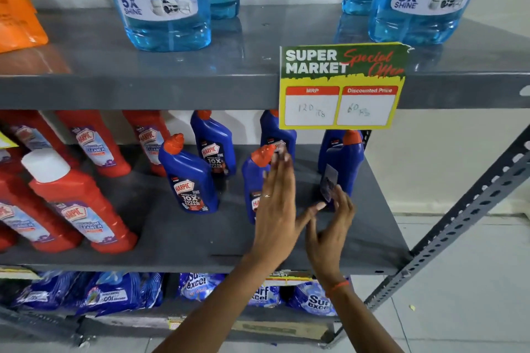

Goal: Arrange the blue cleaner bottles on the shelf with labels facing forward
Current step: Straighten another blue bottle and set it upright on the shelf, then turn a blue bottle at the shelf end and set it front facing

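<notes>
Several blue Harpic bottles with orange caps stand on the grey middle shelf (183,241). Two on the left, a front bottle (190,180) and a rear bottle (214,146), show their labels forward. My left hand (276,203) is flat and blurred, fingers straight, in front of a third blue bottle (253,178) and hiding most of its label. My right hand (332,226) touches the base of the rightmost front bottle (345,163) with its fingertips; that bottle is turned so its label faces left. Two more blue bottles stand behind, partly hidden.
A yellow-green price card (341,86) hangs from the upper shelf edge over the rear bottles. Red Harpic bottles (83,209) fill the shelf's left half. Large light-blue bottles (163,0) stand on the top shelf; detergent packets (109,292) lie below. A slotted brace (459,223) crosses the right side.
</notes>
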A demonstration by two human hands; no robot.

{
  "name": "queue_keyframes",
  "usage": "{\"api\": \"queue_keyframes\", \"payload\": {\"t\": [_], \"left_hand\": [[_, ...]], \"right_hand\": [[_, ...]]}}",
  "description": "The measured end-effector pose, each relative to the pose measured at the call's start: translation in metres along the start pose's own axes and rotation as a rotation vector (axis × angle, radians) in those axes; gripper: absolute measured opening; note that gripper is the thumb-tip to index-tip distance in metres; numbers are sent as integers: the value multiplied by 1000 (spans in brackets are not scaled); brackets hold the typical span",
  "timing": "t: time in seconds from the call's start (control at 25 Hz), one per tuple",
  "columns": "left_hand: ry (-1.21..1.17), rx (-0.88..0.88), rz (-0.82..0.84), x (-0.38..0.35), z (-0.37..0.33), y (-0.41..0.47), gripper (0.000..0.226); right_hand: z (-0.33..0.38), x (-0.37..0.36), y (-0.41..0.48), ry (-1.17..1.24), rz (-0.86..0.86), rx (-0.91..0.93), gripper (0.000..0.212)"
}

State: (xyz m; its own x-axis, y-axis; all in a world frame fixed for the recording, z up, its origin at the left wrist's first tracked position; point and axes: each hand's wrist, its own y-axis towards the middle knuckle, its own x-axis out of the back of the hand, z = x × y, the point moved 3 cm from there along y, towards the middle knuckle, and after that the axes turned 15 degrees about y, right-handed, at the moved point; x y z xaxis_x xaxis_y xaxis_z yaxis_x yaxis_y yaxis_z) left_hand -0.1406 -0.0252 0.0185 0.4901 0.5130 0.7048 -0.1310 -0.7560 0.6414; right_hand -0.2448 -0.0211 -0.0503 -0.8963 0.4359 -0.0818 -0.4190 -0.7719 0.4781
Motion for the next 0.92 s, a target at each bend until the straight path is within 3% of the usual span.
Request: {"api": "queue_keyframes", "payload": {"t": [0.16, 0.28, 0.36, 0.44, 0.56, 0.68, 0.8, 0.92], "left_hand": [[-251, -20, 178, -38, -34, 18, 77], [-474, 178, 370, -74, -33, 47, 73], [-629, 332, 403, -89, -25, 65, 61], [-687, 389, 394, -95, -20, 72, 49], [-753, 391, 383, -93, -18, 70, 45], [-847, 443, 351, -87, -16, 68, 39], [-860, 534, 288, -74, -24, 69, 29], [-719, 662, 93, -64, -29, 74, 52]], "right_hand": [[-16, 33, 32, -87, -88, -112, 67], [-41, 41, 58, -73, -39, -283, 73], [-48, 42, 73, 25, 54, -346, 58], [-47, 46, 82, 69, 140, -391, 42], [-41, 57, 80, 92, 154, -352, 40], [-37, 65, 63, 107, 233, -287, 45], [-30, 64, 53, 226, 390, -382, 56], [-21, 62, 53, 196, 445, -389, 64]]}}
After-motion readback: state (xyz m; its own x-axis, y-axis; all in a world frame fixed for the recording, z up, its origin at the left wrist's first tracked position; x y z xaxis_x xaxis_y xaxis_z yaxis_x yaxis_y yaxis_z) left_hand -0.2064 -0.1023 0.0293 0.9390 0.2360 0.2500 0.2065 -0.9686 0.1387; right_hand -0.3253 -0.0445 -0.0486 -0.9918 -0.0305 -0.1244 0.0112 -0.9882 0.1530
